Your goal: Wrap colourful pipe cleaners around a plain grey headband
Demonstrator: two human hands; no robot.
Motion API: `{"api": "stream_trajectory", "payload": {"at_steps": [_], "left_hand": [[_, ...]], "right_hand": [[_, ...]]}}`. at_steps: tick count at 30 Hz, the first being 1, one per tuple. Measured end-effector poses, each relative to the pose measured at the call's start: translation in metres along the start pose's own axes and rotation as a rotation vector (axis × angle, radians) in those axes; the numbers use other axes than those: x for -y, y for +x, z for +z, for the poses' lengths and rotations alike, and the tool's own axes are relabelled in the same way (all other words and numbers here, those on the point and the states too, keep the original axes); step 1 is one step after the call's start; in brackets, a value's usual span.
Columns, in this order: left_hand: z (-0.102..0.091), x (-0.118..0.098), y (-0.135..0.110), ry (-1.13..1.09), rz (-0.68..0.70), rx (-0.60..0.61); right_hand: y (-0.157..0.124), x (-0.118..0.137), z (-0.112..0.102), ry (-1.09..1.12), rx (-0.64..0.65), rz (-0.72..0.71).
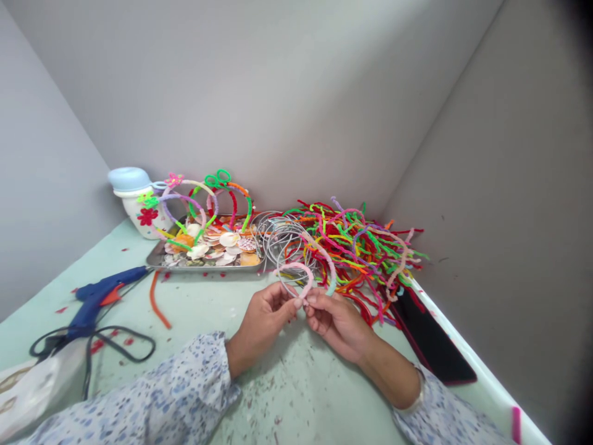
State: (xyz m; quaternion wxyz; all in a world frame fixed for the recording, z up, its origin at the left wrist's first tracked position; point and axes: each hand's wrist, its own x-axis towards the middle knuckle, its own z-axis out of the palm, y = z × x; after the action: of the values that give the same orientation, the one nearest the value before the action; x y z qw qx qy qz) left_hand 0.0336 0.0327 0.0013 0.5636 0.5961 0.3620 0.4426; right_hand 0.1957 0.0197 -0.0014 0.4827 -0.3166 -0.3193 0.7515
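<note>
In front of me, my left hand [273, 316] and my right hand [340, 326] meet with fingertips pinched close together. Between them a pink pipe cleaner [303, 269] curves up in a loop, its lower end at the fingertips. A thin wire headband, partly wrapped in pink and light blue pipe cleaner [327, 256], arches just above my right hand. Its bare wire seems to run down into my left fingers, against other wires behind. The exact grip is partly hidden by my fingers. Behind lies a bundle of bare wire headbands [282, 238].
A big heap of coloured pipe cleaners [359, 247] lies behind on the right, beside a black phone-like slab [433, 337]. A metal tray [208, 268] of shells holds finished headbands [185, 185]. Left are a white pot [151, 216], a blue glue gun [88, 312] with cord, and an orange pipe cleaner [157, 303].
</note>
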Motion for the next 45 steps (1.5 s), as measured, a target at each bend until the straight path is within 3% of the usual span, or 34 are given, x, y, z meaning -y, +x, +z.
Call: {"api": "stream_trajectory", "payload": {"at_steps": [28, 45], "left_hand": [[0.005, -0.008, 0.002, -0.104, -0.112, -0.043], [0.005, -0.003, 0.003, -0.122, -0.141, -0.115]], "right_hand": [[0.001, -0.005, 0.007, -0.508, -0.145, -0.225], [-0.002, -0.001, 0.016, -0.61, -0.24, -0.199]]}}
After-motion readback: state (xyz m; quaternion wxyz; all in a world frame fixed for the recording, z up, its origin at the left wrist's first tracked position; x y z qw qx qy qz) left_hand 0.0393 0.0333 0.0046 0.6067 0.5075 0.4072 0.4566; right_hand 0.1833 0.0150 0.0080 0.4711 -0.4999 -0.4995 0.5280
